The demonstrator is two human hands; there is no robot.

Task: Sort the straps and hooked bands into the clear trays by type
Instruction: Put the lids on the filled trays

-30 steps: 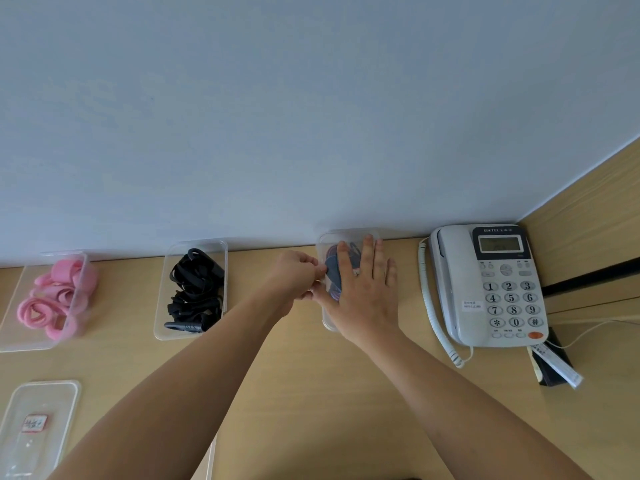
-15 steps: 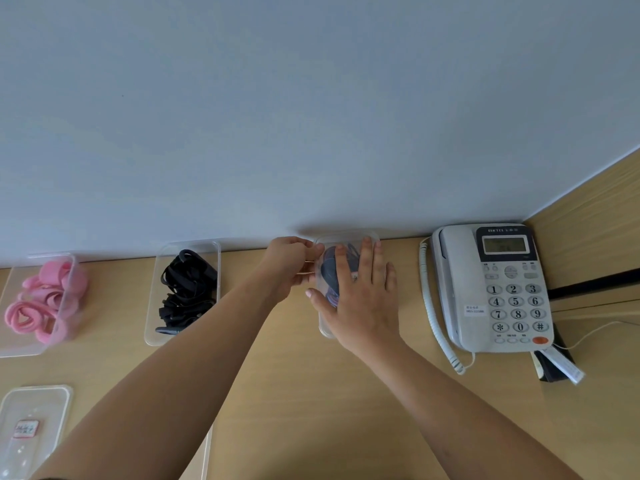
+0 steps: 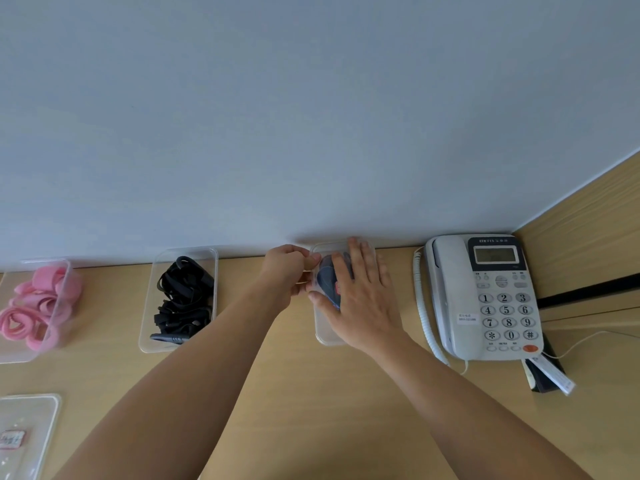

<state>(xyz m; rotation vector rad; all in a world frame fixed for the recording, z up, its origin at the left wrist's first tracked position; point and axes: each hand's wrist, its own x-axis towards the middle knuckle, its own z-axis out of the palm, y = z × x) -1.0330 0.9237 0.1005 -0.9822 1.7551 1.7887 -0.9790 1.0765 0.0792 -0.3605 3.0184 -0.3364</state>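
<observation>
Little has shifted since the earlier frames. The left hand (image 3: 289, 271) has crept along the tray's left rim toward the wall, and the right hand (image 3: 363, 299) stays flat on top.

The pale wooden desk (image 3: 311, 410) ends at a blue-grey wall (image 3: 311, 116). A grey corded desk telephone (image 3: 450, 299) stands just right of the hands. 3 clear plastic trays sit along the wall. The left clear tray (image 3: 17, 358) holds pink loop straps (image 3: 34, 306), and the middle clear tray (image 3: 162, 346) holds black hooked bands (image 3: 180, 299). The right clear tray (image 3: 323, 337), under both hands, holds dark blue straps (image 3: 327, 284). A loose clear lid with a red label (image 3: 31, 420) lies at the near left.

The right hand's fingers are straight and its palm presses down over the right clear tray. A red label shows beneath it, so it is probably pressing a clear lid, though the plastic is too transparent to be sure. The left hand's fingers and thumb are curled, pinching that tray's left edge.

The sorting looks finished, and the step in hand seems to be closing this tray. The next move calls for even pressure round the rim while the left hand steadies it. After that, the other 2 trays need lids.

The tray's far end sits hard by the wall, and the telephone's coiled cord is near on the right. Open room lies toward the person and between the trays.
</observation>
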